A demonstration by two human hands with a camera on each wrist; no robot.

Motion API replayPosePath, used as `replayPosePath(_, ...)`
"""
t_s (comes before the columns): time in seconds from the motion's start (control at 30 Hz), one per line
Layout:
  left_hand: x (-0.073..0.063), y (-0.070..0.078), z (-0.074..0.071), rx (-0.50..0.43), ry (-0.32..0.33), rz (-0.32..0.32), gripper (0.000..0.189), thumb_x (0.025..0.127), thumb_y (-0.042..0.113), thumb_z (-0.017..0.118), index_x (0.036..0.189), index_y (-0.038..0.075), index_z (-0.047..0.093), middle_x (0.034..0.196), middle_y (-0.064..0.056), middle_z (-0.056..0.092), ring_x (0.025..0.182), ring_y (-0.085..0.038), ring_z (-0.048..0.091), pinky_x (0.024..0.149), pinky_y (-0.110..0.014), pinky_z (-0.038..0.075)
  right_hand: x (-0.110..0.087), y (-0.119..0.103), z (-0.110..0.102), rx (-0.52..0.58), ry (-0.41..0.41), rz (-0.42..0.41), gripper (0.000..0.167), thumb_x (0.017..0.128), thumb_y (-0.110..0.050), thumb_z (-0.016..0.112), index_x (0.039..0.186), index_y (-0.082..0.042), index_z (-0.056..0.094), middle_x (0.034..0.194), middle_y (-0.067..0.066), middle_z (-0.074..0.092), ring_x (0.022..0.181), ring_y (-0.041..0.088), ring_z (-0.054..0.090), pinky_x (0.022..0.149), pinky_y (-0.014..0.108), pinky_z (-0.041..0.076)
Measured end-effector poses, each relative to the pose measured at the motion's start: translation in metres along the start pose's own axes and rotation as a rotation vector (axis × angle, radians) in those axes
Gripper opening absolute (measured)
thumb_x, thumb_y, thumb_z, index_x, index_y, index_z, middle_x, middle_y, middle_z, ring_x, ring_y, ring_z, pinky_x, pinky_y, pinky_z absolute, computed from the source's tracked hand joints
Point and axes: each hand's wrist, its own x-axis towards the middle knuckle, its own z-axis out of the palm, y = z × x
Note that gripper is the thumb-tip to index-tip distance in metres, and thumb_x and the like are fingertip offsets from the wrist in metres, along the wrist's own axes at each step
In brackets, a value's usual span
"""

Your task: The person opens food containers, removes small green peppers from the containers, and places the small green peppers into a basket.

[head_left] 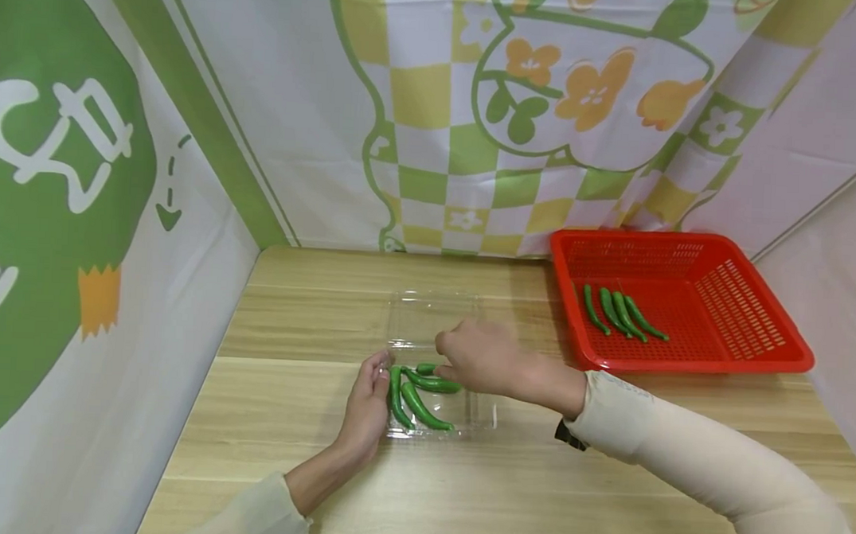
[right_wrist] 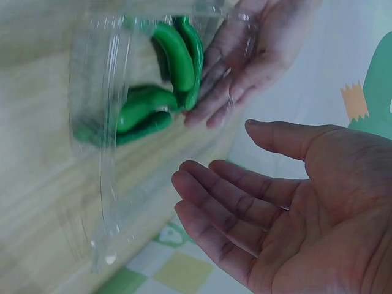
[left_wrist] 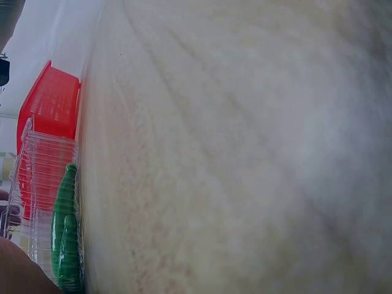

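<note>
Several green chili peppers [head_left: 425, 409] lie inside a clear plastic clamshell box [head_left: 475, 419] on the table, its lid [head_left: 433, 319] folded back. My left hand [head_left: 366, 408] rests against the left side of the box, its fingers seen through the plastic in the right wrist view. Over the right part of the box, my right hand [head_left: 481, 355] hovers and is blurred in the head view. The right wrist view shows that hand's palm with fingers apart and nothing held. Through the box wall, the left wrist view shows green peppers [left_wrist: 64, 226].
A red perforated basket [head_left: 768, 363] stands at the back right of the wooden table [head_left: 285, 420], with several green chili peppers [head_left: 616, 313] on its floor. Printed curtains [head_left: 433, 140] hang behind and at the left.
</note>
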Motion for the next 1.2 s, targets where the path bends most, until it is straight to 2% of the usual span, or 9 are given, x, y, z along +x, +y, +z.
replayPosePath(0.23, -0.001, 0.002, 0.001, 0.007, 0.013, 0.000, 0.047, 0.115, 0.010, 0.029, 0.161, 0.001, 0.030, 0.172, -0.020, 0.027, 0.160, -0.040, 0.022, 0.133, -0.053, 0.019, 0.006, -0.010, 0.020, 0.029, 0.005, -0.040, 0.032, 0.096, -0.038, 0.078, 0.077, -0.018, 0.064, 0.064, -0.007, 0.056, 0.060, 0.011, 0.048, 0.048, 0.029, 0.044)
replayPosePath(0.47, 0.000, 0.002, 0.001, 0.007, 0.029, 0.000, 0.047, 0.115, 0.009, 0.030, 0.161, 0.000, 0.030, 0.172, -0.021, 0.027, 0.160, -0.040, 0.021, 0.133, -0.052, 0.018, 0.012, -0.018, 0.039, 0.030, 0.001, -0.027, 0.034, 0.095, -0.039, 0.079, 0.074, -0.019, 0.062, 0.062, -0.007, 0.055, 0.059, 0.012, 0.050, 0.049, 0.029, 0.048)
replayPosePath(0.6, 0.000, 0.003, 0.001, 0.003, 0.032, -0.004, 0.046, 0.115, 0.009, 0.031, 0.161, 0.000, 0.031, 0.172, -0.021, 0.027, 0.160, -0.039, 0.021, 0.133, -0.052, 0.018, 0.015, -0.023, 0.048, 0.055, -0.006, -0.026, 0.035, 0.095, -0.037, 0.078, 0.071, -0.019, 0.058, 0.061, -0.007, 0.055, 0.056, 0.010, 0.050, 0.047, 0.027, 0.047)
replayPosePath(0.87, 0.001, 0.001, 0.002, -0.015, 0.036, 0.000, 0.046, 0.115, 0.008, 0.032, 0.160, -0.001, 0.033, 0.171, -0.022, 0.029, 0.159, -0.039, 0.024, 0.133, -0.052, 0.020, 0.019, -0.029, 0.059, 0.089, 0.030, -0.043, 0.040, 0.094, -0.031, 0.078, 0.066, -0.021, 0.052, 0.058, -0.008, 0.051, 0.052, 0.009, 0.046, 0.044, 0.022, 0.044)
replayPosePath(1.2, 0.001, 0.000, 0.002, -0.016, 0.049, 0.009, 0.045, 0.114, 0.006, 0.032, 0.159, -0.002, 0.033, 0.170, -0.022, 0.030, 0.159, -0.039, 0.024, 0.133, -0.052, 0.019, 0.024, -0.037, 0.073, 0.049, 0.064, 0.003, 0.039, 0.094, -0.024, 0.074, 0.063, -0.020, 0.051, 0.062, -0.004, 0.055, 0.054, 0.013, 0.050, 0.043, 0.031, 0.050)
